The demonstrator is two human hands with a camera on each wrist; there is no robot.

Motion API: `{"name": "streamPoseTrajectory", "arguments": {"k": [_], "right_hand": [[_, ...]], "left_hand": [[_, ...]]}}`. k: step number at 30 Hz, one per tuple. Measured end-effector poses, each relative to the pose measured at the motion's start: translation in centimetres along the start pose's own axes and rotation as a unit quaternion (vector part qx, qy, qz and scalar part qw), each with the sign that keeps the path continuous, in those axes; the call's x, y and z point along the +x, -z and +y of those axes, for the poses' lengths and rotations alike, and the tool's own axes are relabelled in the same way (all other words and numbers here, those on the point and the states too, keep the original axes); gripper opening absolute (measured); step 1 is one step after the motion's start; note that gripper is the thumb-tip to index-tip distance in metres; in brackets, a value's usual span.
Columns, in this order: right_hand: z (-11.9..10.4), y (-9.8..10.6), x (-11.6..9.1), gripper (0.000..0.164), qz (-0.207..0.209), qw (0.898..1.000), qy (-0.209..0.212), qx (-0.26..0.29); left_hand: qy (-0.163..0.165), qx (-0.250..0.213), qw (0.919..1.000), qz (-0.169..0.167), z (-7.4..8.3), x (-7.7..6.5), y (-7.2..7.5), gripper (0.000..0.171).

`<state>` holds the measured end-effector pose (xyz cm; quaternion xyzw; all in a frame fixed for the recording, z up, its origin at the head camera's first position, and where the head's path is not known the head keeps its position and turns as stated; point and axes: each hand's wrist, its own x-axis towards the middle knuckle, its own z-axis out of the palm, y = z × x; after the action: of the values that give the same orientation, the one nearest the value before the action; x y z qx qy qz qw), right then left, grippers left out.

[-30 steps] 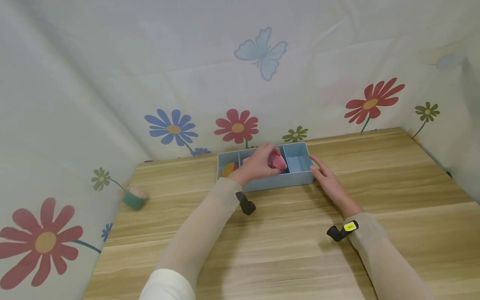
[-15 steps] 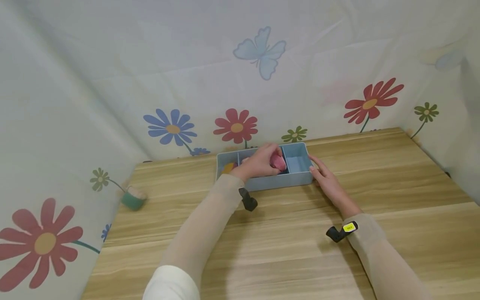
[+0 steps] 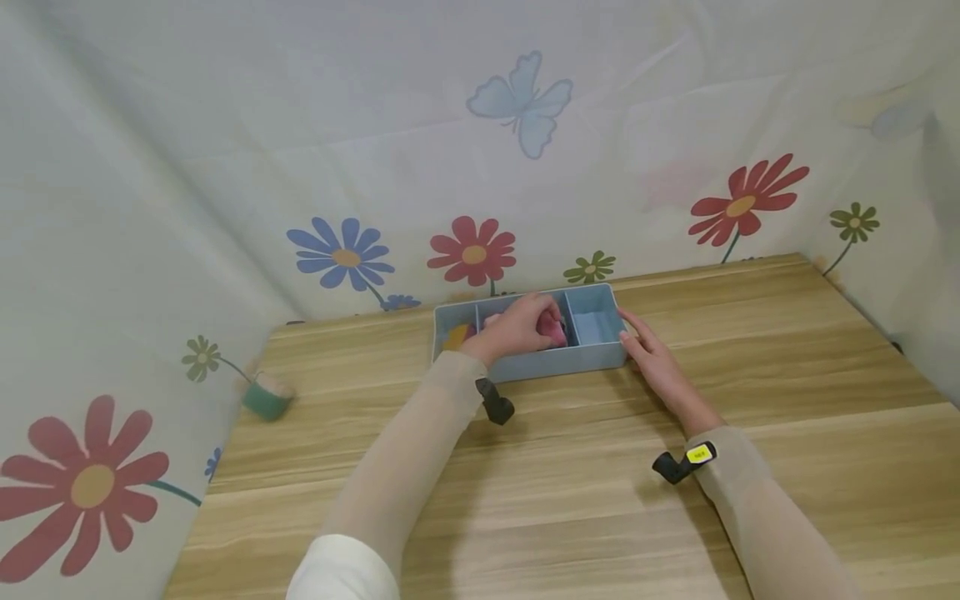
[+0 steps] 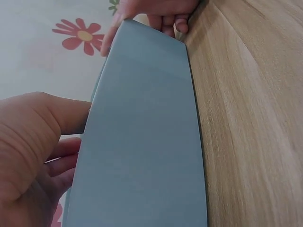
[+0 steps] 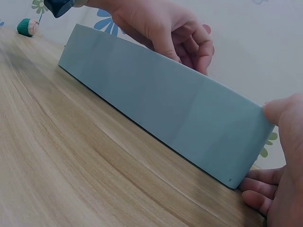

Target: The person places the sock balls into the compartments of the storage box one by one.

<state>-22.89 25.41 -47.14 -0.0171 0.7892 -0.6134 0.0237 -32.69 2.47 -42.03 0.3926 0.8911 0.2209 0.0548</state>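
Note:
A blue divided box (image 3: 562,362) stands on the wooden table near the wall. My left hand (image 3: 517,325) reaches into its middle compartment, with thumb and fingers curled on a small pink object (image 3: 552,330). The pink object's kind is not clear. In the left wrist view the box wall hides what the left hand (image 4: 28,151) holds. My right hand (image 3: 654,360) grips the box's right end, thumb at the rim and the other fingers lower down. A yellow and dark red item (image 3: 457,337) lies in the left compartment.
A toy-like cupcake with a green ribbed base (image 3: 266,397) stands at the table's left edge, its top pinkish. The box's right compartment (image 3: 596,321) shows its bare floor. Behind the table (image 3: 600,483) hangs a white cloth (image 3: 375,125) with printed flowers.
My left hand has sunk slightly into the middle compartment with the pink object, which now sits lower and a little to the left. The right hand stays at the box's end.

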Motion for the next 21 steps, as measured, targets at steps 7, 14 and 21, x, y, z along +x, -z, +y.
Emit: {"name": "streamPoseTrajectory", "arguments": {"k": [7, 14, 21], "right_hand": [[-1.5, -0.2, -0.7, 0.053, 0.002, 1.0, -0.006, -0.002], [0.6, 0.2, 0.4, 0.054, 0.004, 1.0, 0.001, -0.016], [0.8, 0.1, 0.5, 0.056, 0.006, 1.0, 0.004, -0.024]], "left_hand": [[0.032, -0.017, 0.9993, 0.011, 0.3, -0.7, 0.5, 0.031], [0.017, -0.037, 0.9988, 0.029, 0.3, -1.3, 0.7, 0.032], [0.011, -0.026, 0.9987, 0.041, 0.8, -2.2, 0.8, 0.031]]}}
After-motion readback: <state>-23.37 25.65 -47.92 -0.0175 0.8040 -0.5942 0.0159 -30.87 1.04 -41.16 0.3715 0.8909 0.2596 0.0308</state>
